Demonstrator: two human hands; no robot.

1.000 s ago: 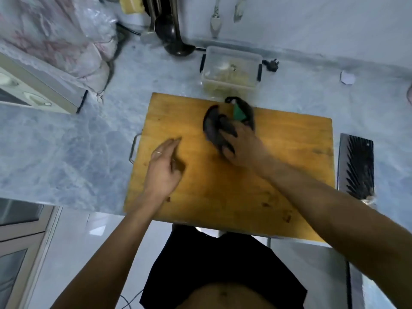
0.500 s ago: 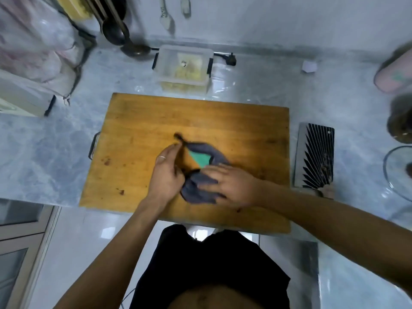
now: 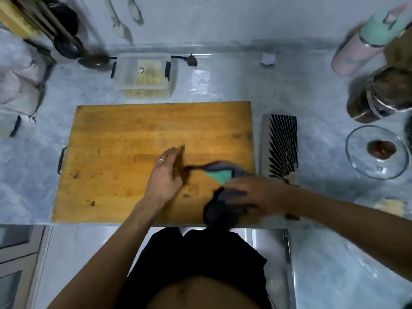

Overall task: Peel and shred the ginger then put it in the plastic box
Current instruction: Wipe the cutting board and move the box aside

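Note:
A clear plastic box [image 3: 142, 73] with black clips stands on the counter behind the wooden cutting board [image 3: 124, 134]; pale yellow shredded ginger shows inside it. My right hand [image 3: 256, 192] presses a dark grey cloth with a green patch [image 3: 220, 175] on the board's near right corner; the motion blurs it. My left hand [image 3: 166, 175] stands on edge on the board just left of the cloth, fingers straight, holding nothing.
A cleaver with a black striped blade [image 3: 283, 146] lies right of the board. Farther right are a glass lid [image 3: 376, 152], a dark jar [image 3: 385, 94] and a pink and green bottle [image 3: 365, 39]. Ladles and spoons [image 3: 120, 27] hang at the back wall.
My right hand has dragged the cloth from the board's far middle to its near right corner. My left hand stayed beside the cloth. The head view shifted right.

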